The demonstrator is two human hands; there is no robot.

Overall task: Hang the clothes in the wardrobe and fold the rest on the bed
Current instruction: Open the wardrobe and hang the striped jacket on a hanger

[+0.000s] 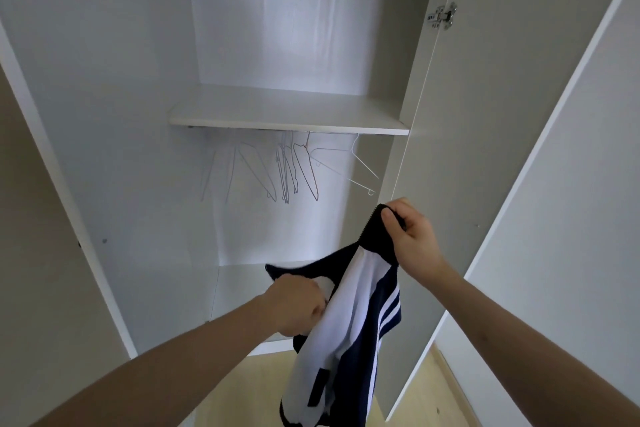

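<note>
Jacket [349, 315] hangs below right hand's [412, 236] grip.

Both forearms are bare from the lower edge of the view up to the wrists; no sleeve shows on either. The left hand [300, 302] and the right hand [412, 236] are bare too, ungloved. The fingernail that shows on the right hand is short and unpainted. Neither wrist carries a watch or band.
</note>
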